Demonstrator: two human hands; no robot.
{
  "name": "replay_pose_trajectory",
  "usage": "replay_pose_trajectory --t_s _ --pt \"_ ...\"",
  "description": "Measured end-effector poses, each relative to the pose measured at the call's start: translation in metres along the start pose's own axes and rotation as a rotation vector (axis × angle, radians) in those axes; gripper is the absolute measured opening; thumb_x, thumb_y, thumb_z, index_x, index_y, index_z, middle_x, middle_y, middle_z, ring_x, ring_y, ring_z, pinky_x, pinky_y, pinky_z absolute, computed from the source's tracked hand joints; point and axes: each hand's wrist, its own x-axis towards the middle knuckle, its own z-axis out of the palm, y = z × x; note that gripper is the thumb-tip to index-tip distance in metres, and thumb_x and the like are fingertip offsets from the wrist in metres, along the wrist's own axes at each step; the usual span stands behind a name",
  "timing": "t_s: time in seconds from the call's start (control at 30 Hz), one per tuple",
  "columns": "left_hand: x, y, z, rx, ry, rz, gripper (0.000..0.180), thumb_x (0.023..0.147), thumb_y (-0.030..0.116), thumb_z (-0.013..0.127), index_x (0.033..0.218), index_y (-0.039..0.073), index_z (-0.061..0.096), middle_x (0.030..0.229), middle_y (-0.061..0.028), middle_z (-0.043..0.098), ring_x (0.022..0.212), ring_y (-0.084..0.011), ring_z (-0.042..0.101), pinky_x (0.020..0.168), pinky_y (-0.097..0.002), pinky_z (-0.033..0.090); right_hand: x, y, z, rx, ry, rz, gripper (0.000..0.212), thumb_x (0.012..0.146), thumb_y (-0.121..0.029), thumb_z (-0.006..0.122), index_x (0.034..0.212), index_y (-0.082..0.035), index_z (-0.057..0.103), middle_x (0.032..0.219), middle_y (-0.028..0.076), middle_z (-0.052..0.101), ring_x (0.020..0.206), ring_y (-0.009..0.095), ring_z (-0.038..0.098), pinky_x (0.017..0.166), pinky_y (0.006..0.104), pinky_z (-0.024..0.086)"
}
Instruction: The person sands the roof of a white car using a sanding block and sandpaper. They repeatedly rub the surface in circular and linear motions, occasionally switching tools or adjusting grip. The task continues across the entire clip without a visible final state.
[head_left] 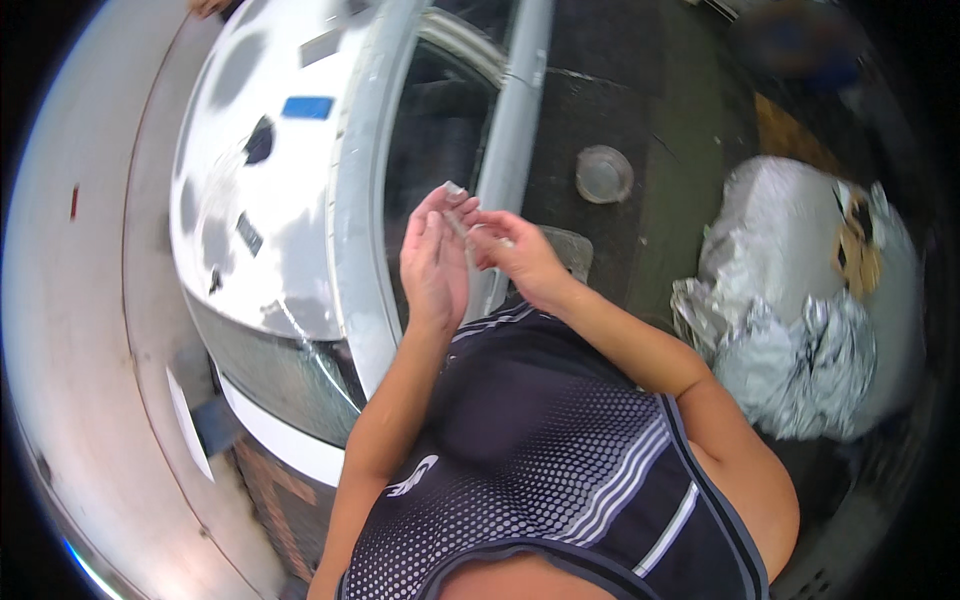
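My left hand [436, 265] is raised before my chest with the palm turned up. Its fingers are loosely stretched, and a small whitish bit [454, 188] sits at the fingertips. The fingers of my right hand [522, 262] are bent together against the left palm and fingers. A thin pale strip [457, 224] shows between the two hands; its kind is too small to make out. Beyond the hands stands a car body [290, 190], white with grey patches. On its roof lie a blue rectangular pad [307, 107], a black scrap [260, 140] and a dark grey pad [249, 234].
A round translucent tub [604, 174] stands on the dark floor to the right. Further right is a bulky silver-wrapped object [765, 215] with crumpled foil [800, 350] and a cardboard piece [857, 250]. A pale wall-like panel [90, 300] runs along the left. Another person's hand [208, 6] shows at the upper left.
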Motion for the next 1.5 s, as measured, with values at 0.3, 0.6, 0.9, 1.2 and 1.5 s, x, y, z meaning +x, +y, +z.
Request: replay_pose_trajectory --t_s 0.3,0.6,0.9,1.2,1.5 --pt "-0.015 -0.025 0.009 0.637 -0.181 -0.044 0.042 0.109 0.015 0.052 0.146 -0.003 0.047 0.146 -0.015 0.054 0.14 -0.0264 0.049 0.119 -0.0399 0.037 -0.02 -0.002 -0.021 -0.265 0.026 0.039 0.029 0.102 -0.028 0.071 0.101 0.001 0.069 0.079 0.003 0.066 0.072 0.012 0.066 0.066 0.0266 0.053" --pt "-0.013 -0.029 0.002 0.815 -0.251 0.247 0.04 0.105 0.012 0.056 0.142 -0.002 0.053 0.146 -0.0154 0.052 0.14 -0.0271 0.048 0.12 -0.041 0.033 -0.013 -0.018 -0.027 -0.318 0.141 -0.14 0.017 0.105 -0.02 0.061 0.104 -0.003 0.065 0.087 0.002 0.063 0.078 0.009 0.059 0.071 0.0293 0.05" --pt "-0.011 -0.009 0.018 1.431 -0.295 0.611 0.043 0.093 0.006 0.07 0.136 0.005 0.065 0.145 -0.0202 0.053 0.138 -0.0394 0.047 0.116 -0.0473 0.036 0.004 -0.043 -0.013 -0.138 0.07 -0.133 0.021 0.108 -0.029 0.06 0.103 -0.009 0.058 0.086 -0.002 0.056 0.071 0.007 0.049 0.064 0.0238 0.041" --pt "-0.02 0.035 0.016 -0.152 0.039 -0.073 0.056 0.114 0.044 0.036 0.148 0.001 0.046 0.15 -0.0171 0.053 0.139 -0.0288 0.051 0.117 -0.0436 0.04 0.014 -0.075 0.063 -0.151 -0.372 0.197 0.019 0.106 -0.025 0.059 0.098 -0.008 0.059 0.081 0.0 0.057 0.058 0.012 0.052 0.047 0.0287 0.035" --pt "-0.033 0.047 -0.005 -0.359 0.335 0.109 0.053 0.115 0.043 0.032 0.147 0.003 0.046 0.151 -0.0148 0.052 0.139 -0.0274 0.05 0.117 -0.0438 0.041 0.038 -0.036 0.126 -1.318 -0.357 -0.918 0.014 0.095 -0.01 0.061 0.108 -0.008 0.065 0.107 0.009 0.065 0.095 0.035 0.064 0.08 0.0485 0.051"
